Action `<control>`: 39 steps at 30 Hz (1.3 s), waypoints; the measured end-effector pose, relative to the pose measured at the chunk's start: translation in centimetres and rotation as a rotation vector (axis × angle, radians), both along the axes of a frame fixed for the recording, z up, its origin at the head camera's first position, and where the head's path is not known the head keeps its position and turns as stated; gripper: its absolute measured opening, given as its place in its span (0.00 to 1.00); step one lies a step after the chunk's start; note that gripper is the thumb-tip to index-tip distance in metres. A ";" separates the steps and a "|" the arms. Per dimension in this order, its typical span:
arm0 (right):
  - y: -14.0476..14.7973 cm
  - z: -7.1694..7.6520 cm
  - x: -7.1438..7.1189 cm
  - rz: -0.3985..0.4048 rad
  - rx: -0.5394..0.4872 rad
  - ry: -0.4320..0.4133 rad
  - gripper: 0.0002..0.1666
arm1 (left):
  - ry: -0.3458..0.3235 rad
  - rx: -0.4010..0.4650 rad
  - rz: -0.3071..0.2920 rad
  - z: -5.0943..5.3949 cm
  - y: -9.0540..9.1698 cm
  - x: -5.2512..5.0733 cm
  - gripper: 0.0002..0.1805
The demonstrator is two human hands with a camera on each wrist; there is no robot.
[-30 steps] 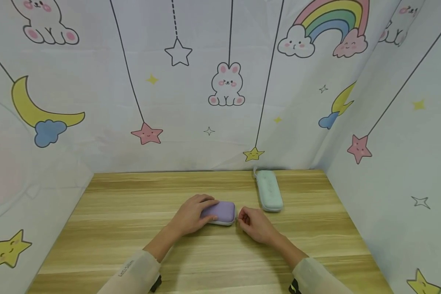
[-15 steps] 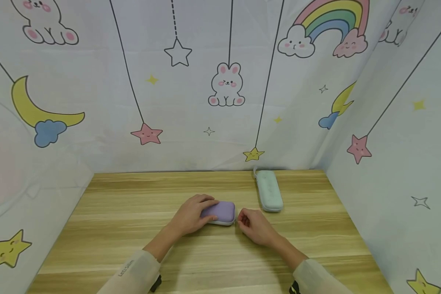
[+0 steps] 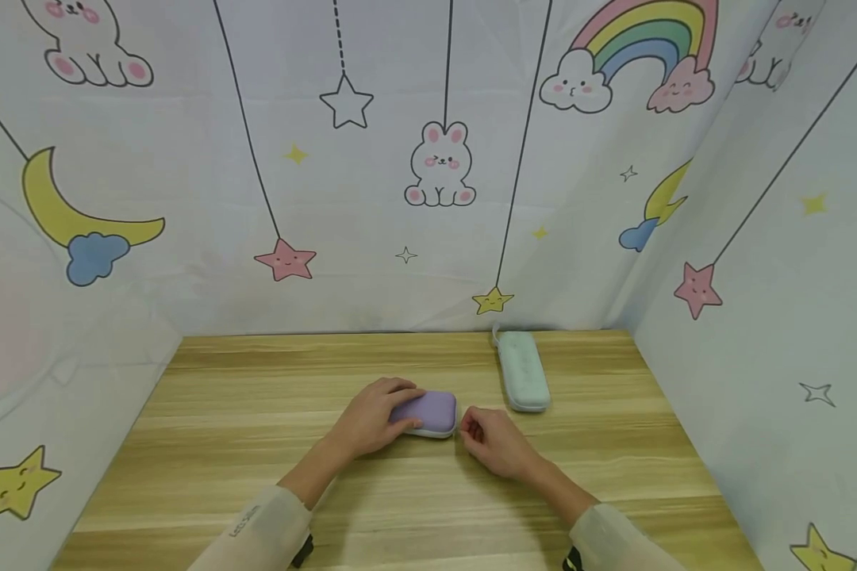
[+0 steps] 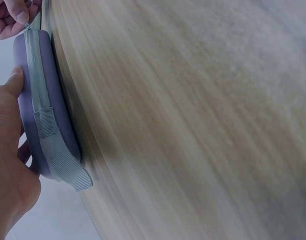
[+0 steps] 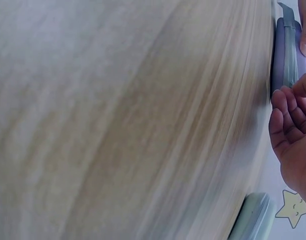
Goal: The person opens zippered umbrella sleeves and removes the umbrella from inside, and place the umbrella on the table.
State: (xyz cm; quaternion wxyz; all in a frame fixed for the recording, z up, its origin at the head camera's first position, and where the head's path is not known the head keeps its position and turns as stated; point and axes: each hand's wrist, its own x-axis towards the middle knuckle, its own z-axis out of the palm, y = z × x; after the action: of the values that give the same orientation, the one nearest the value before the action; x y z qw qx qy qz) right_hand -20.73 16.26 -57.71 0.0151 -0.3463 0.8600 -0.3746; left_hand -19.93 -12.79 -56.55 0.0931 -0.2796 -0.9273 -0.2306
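Note:
A small purple zippered case [image 3: 436, 412] lies on the table, its grey zipper band running along the side. My left hand [image 3: 373, 416] grips the case's left part, fingers over the far edge and thumb at the near side. In the left wrist view a grey fabric strap [image 4: 65, 157] sticks out from the end by my left palm. At the case's other end, my right hand [image 3: 498, 440] pinches the small zipper pull [image 4: 27, 26] between thumb and fingers. The zipper band looks closed along the side that shows.
Farther back and to the right lies a mint-green case [image 3: 524, 371] with a wrist loop. The wooden table [image 3: 257, 381] ends at a white curtain [image 3: 371, 293] printed with stars and rabbits, which also hangs along both sides.
My right hand's fingers have shifted very slightly left toward the purple case. My left hand and both cases have stayed in place.

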 end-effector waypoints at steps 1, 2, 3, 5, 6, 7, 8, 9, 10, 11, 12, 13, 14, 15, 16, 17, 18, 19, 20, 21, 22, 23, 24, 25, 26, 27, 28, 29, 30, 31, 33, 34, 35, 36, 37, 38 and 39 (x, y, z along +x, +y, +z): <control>0.0 0.0 0.0 -0.001 0.005 -0.001 0.08 | -0.001 0.001 0.001 0.0 0.0 0.0 0.29; 0.0 0.0 0.1 -0.002 0.006 -0.001 0.09 | -0.002 0.001 0.002 0.0 0.0 0.1 0.29; -0.1 0.0 0.1 -0.002 0.007 -0.003 0.09 | -0.002 0.002 0.003 0.1 0.0 0.1 0.29; -0.1 0.0 0.2 -0.001 0.007 0.002 0.09 | -0.002 0.004 0.004 0.1 0.0 0.1 0.29; -0.1 0.0 0.2 0.001 0.005 0.005 0.09 | -0.002 0.005 0.005 0.0 0.1 0.1 0.29; -0.1 -0.1 0.2 0.006 0.000 0.010 0.09 | -0.002 0.005 0.005 0.0 0.1 0.1 0.29; -0.1 -0.2 0.2 0.013 -0.008 0.014 0.09 | 0.000 0.005 0.005 0.0 0.1 0.1 0.29; -0.1 -0.3 0.2 0.017 -0.012 0.018 0.09 | 0.000 0.006 0.004 -0.1 0.1 0.1 0.29; -0.1 -0.4 0.2 0.022 -0.017 0.026 0.09 | 0.001 0.005 0.004 -0.1 0.1 0.1 0.29; -0.1 -0.5 0.2 0.027 -0.023 0.030 0.09 | 0.001 0.004 0.003 -0.1 0.1 0.1 0.29; -0.1 -0.5 0.2 0.031 -0.029 0.032 0.09 | 0.001 0.005 0.003 -0.1 0.1 0.0 0.29; -0.1 -0.6 0.2 0.034 -0.035 0.036 0.09 | 0.000 0.005 0.003 -0.1 0.1 0.0 0.29; -0.1 -0.6 0.2 0.036 -0.041 0.037 0.09 | 0.000 0.008 0.002 -0.2 0.1 0.0 0.29; -0.1 -0.7 0.2 0.038 -0.044 0.037 0.09 | 0.000 0.011 0.002 -0.2 0.1 0.0 0.29; -0.2 -0.7 0.2 0.040 -0.047 0.039 0.10 | -0.001 0.013 0.002 -0.2 0.1 0.0 0.29; -0.2 -0.7 0.2 0.039 -0.047 0.040 0.10 | -0.001 0.014 0.002 -0.2 0.1 0.0 0.29; -0.2 -0.7 0.2 0.040 -0.046 0.044 0.10 | -0.001 0.016 0.002 -0.2 0.1 0.0 0.29; -0.2 -0.7 0.2 0.039 -0.045 0.044 0.10 | 0.000 0.017 0.002 -0.2 0.1 0.0 0.29; -0.3 -0.7 0.2 0.037 -0.042 0.041 0.10 | 0.001 0.017 0.001 -0.2 0.1 0.0 0.29; -0.3 -0.6 0.3 0.036 -0.038 0.040 0.10 | 0.003 0.016 0.001 -0.2 0.1 0.0 0.29; -0.3 -0.6 0.3 0.033 -0.035 0.036 0.10 | 0.003 0.015 0.000 -0.1 0.1 0.0 0.29; -0.4 -0.6 0.4 0.030 -0.033 0.031 0.10 | 0.003 0.016 -0.001 -0.1 0.1 0.0 0.28; -0.4 -0.5 0.4 0.030 -0.033 0.026 0.10 | 0.003 0.017 -0.001 -0.1 0.1 0.0 0.28; -0.4 -0.4 0.5 0.027 -0.032 0.018 0.10 | 0.001 0.018 -0.001 0.0 0.1 0.0 0.28; -0.4 -0.4 0.5 0.025 -0.033 0.014 0.10 | -0.001 0.019 -0.001 0.0 0.2 0.0 0.28; -0.4 -0.4 0.5 0.024 -0.034 0.013 0.10 | -0.003 0.020 0.000 0.0 0.2 0.0 0.28; -0.5 -0.4 0.6 0.023 -0.035 0.011 0.10 | -0.006 0.021 0.001 0.0 0.2 0.0 0.28; -0.5 -0.4 0.6 0.022 -0.036 0.011 0.10 | -0.008 0.021 0.002 0.0 0.2 0.1 0.28; -0.5 -0.4 0.6 0.022 -0.037 0.014 0.10 | -0.009 0.020 0.003 0.0 0.2 0.1 0.28; -0.5 -0.4 0.6 0.023 -0.037 0.014 0.10 | -0.009 0.020 0.005 0.1 0.2 0.1 0.28; -0.6 -0.4 0.6 0.027 -0.039 0.016 0.10 | -0.009 0.018 0.008 0.1 0.2 0.1 0.28; -0.6 -0.4 0.6 0.028 -0.038 0.019 0.10 | -0.009 0.017 0.009 0.1 0.2 0.1 0.28; -0.6 -0.3 0.6 0.028 -0.035 0.021 0.10 | -0.009 0.017 0.011 0.1 0.2 0.1 0.28; -0.7 -0.3 0.6 0.029 -0.034 0.024 0.10 | -0.009 0.015 0.013 0.1 0.2 0.1 0.28; -0.7 -0.4 0.6 0.028 -0.032 0.024 0.10 | -0.010 0.014 0.015 0.1 0.2 0.1 0.29; -0.7 -0.4 0.7 0.027 -0.032 0.025 0.10 | -0.012 0.015 0.016 0.1 0.2 0.1 0.29; -0.8 -0.4 0.7 0.025 -0.032 0.026 0.10 | -0.012 0.015 0.016 0.1 0.2 0.1 0.29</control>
State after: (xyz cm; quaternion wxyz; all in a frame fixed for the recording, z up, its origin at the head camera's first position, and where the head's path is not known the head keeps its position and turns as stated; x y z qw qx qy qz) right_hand -20.06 15.49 -58.10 0.0031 -0.3623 0.8496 -0.3833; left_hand -19.85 -12.55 -56.48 0.0915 -0.2702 -0.9284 -0.2383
